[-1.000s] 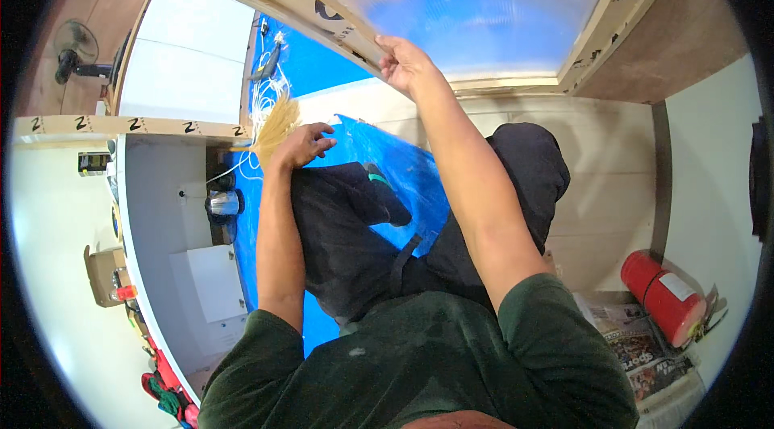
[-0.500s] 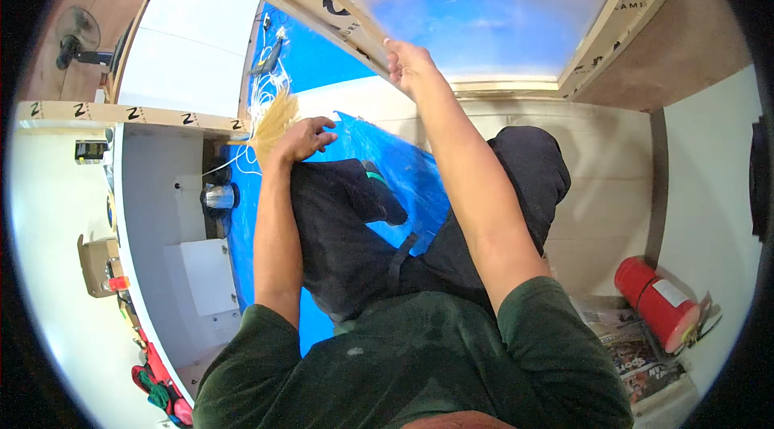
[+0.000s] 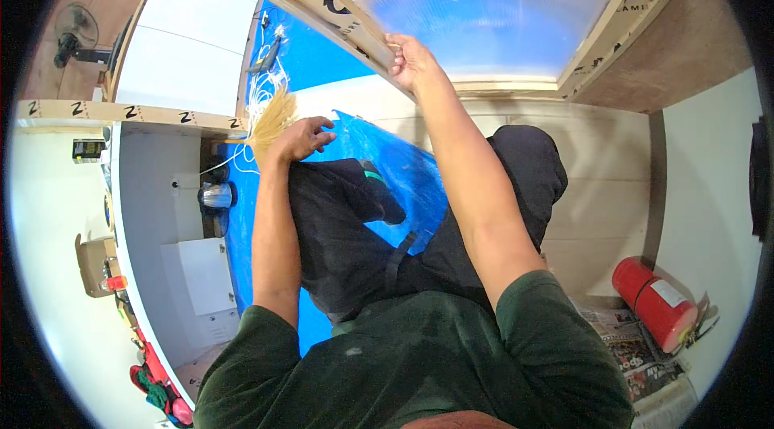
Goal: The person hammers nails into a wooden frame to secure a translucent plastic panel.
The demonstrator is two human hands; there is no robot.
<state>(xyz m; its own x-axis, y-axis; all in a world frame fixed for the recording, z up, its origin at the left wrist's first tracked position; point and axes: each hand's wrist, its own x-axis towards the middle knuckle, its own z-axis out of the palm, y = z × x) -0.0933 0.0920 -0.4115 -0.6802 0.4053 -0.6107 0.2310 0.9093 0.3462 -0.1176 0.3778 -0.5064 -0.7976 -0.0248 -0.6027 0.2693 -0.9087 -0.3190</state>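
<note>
My right hand [image 3: 413, 64] reaches forward to the lower edge of a wooden frame [image 3: 355, 23] around a translucent ribbed panel [image 3: 492, 2]. Its fingers are curled and pinched together at the wood; whatever they grip is too small to make out. Over my bent left knee, my left hand [image 3: 303, 139] hangs loose with its fingers apart and nothing in it. Just beyond its wrist spreads a tuft of straw-coloured bristles [image 3: 272, 118], like a broom head. Blue sheeting [image 3: 407, 163] lies between my legs.
White cables [image 3: 262, 90] and a dark tool [image 3: 268, 56] lie on blue sheeting past the bristles. At left stands a grey-white cabinet [image 3: 157, 187] with a silver cup-like thing [image 3: 216, 196] by it. A red fire extinguisher [image 3: 655, 304] and newspapers [image 3: 633, 348] are at right.
My right hand's fingers have drawn in more tightly at the frame's edge. My left hand has barely moved.
</note>
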